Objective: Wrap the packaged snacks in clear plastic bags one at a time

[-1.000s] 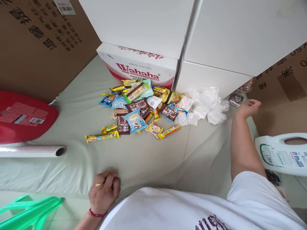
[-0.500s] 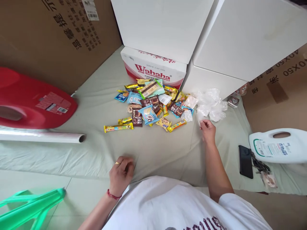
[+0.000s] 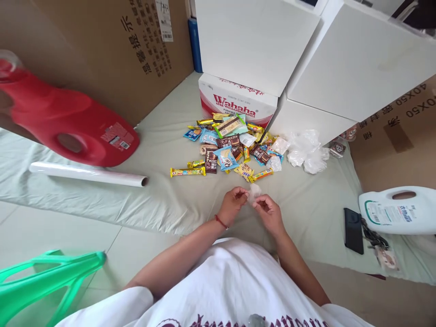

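My left hand [image 3: 232,204] and my right hand [image 3: 268,212] meet over the pale green sheet [image 3: 170,204], both pinching a small clear plastic bag [image 3: 254,192] between their fingertips. A red string sits on my left wrist. Just beyond the hands lies a pile of wrapped snacks [image 3: 228,147]: yellow bars, brown cocoa packs, blue packets. To the right of that pile is a heap of crumpled clear plastic bags [image 3: 304,150].
A Wahaha carton [image 3: 238,97] and white boxes [image 3: 354,68] stand behind the pile. A red jug [image 3: 68,125] and a film roll [image 3: 88,174] lie left. A white jug [image 3: 398,211], black phone [image 3: 353,224] and keys lie right. Green plastic stool [image 3: 44,281] at lower left.
My right hand drew back from the heap of plastic bags with one small bag. My left hand lifted off the sheet and joined it on the bag. The view shifted left.
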